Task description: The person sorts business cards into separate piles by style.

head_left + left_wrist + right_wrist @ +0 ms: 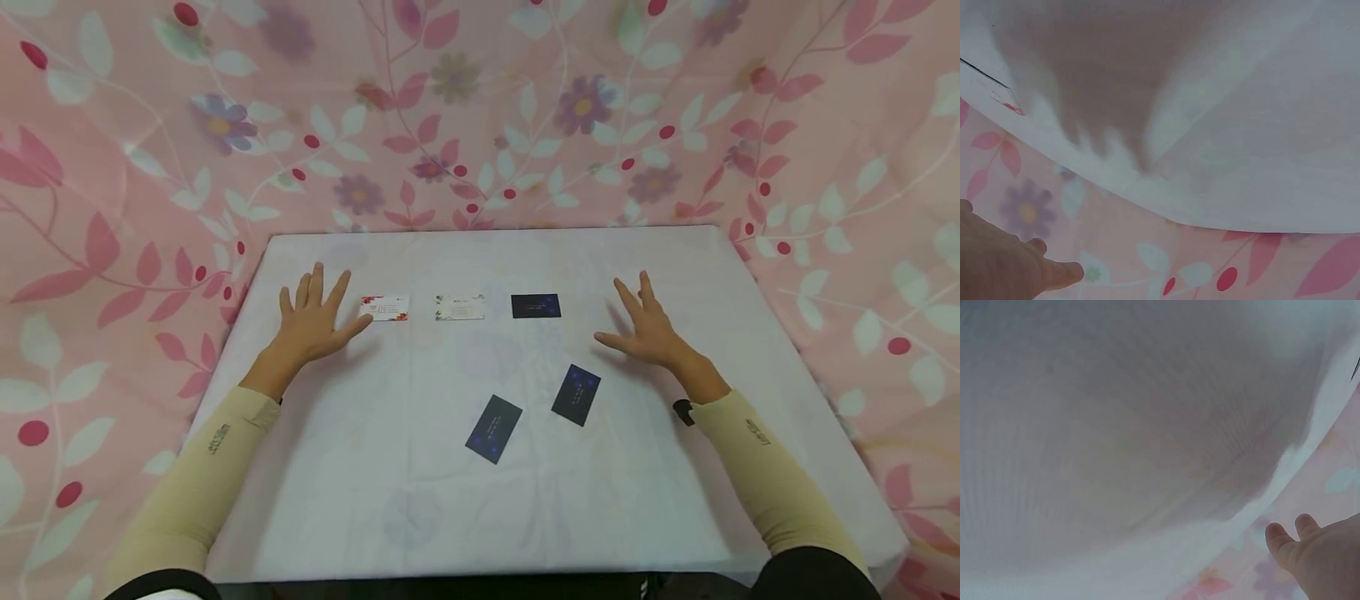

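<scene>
In the head view my left hand [309, 323] is spread over the left of the table, its thumb tip overlapping the edge of a white card with red flowers [385, 308]. My right hand [651, 332] hovers at the right with fingers apart, holding nothing. Between the hands, a pale floral card [460, 307] and a dark blue card [536, 306] continue the row. Closer to the front, two more dark cards lie tilted, one right of centre [576, 395] and another near the middle [493, 429]. Each wrist view catches part of a hand [1016, 265] above its shadow.
A white cloth [337, 500] covers the table, whose far edge meets a pink floral curtain [480, 108]. The same fabric hangs along both sides. A dark band [675, 412] circles my right wrist.
</scene>
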The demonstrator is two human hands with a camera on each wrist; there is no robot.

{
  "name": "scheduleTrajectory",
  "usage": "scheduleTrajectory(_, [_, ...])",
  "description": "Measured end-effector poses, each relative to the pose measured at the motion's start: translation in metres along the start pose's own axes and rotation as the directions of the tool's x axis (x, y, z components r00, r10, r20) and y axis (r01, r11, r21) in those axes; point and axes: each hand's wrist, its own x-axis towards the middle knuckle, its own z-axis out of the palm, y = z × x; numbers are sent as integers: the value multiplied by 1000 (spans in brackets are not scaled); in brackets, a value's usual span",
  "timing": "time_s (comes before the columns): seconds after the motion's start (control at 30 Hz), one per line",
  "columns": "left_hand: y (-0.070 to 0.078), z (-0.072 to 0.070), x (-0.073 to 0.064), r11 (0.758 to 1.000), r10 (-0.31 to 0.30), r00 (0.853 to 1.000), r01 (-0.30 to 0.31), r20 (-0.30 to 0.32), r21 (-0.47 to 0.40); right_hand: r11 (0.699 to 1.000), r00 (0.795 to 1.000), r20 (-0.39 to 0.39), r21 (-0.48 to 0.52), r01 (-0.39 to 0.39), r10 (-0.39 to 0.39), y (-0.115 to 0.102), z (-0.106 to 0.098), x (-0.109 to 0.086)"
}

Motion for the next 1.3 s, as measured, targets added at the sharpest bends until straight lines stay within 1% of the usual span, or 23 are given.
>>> scheduleTrajectory(0.13, [1,3,-9,1000,11,1000,-11,-11,16,1000,1000,-3,-13,-1,1,0,-5,-3])
scheduleTrajectory(0.23, [9,6,-14,1000,24,1000,-24,-11,16,1000,1000,-7,-13,15,-15,0,-6,-3])
scheduleTrajectory(0.3, [17,7,-17,999,36,999,-36,-16,7,999,999,-4,-17,33,-33,-1,-6,-4])
scheduleTrajectory(0.4, [34,9,-21,998,67,997,-68,-29,-13,998,998,7,-14,59,-58,-3,-5,-5])
scheduleTrajectory(0.5, [55,9,-24,992,120,991,-122,-66,-28,996,996,21,-11,86,-86,-10,-3,-9])
scheduleTrajectory(0.6, [79,9,-30,983,180,977,-184,-118,-24,989,989,22,-4,145,-145,-20,-2,-11])
scheduleTrajectory(0.7, [104,10,-37,970,240,955,-245,-174,-7,974,974,25,5,225,-225,-35,-1,-13])
scheduleTrajectory(0.77, [121,13,-42,959,276,942,-282,-192,-7,959,959,30,9,283,-283,-48,1,-12])
scheduleTrajectory(0.83, [138,19,-49,948,310,932,-317,-189,-9,938,937,46,3,346,-346,-63,6,-12])
scheduleTrajectory(0.9, [154,25,-57,937,343,927,-349,-148,-14,914,912,75,-12,406,-404,-77,15,-10])
scheduleTrajectory(0.93, [162,29,-61,931,359,925,-364,-120,-23,899,895,95,-15,439,-435,-84,20,-10])
scheduleTrajectory(1.03, [182,42,-73,915,404,915,-404,-22,-12,850,836,181,-5,527,-518,-105,35,-10])
scheduleTrajectory(1.1, [192,50,-80,900,436,899,-437,32,5,824,797,243,20,566,-553,-117,44,-11])
scheduleTrajectory(1.17, [199,58,-85,884,465,883,-467,61,31,808,764,298,44,587,-572,-127,51,-11])
scheduleTrajectory(1.23, [204,63,-89,872,485,872,-488,67,45,803,744,343,55,593,-573,-135,57,-12])
scheduleTrajectory(1.3, [208,67,-92,867,493,867,-496,64,46,804,733,380,54,592,-565,-140,61,-13])
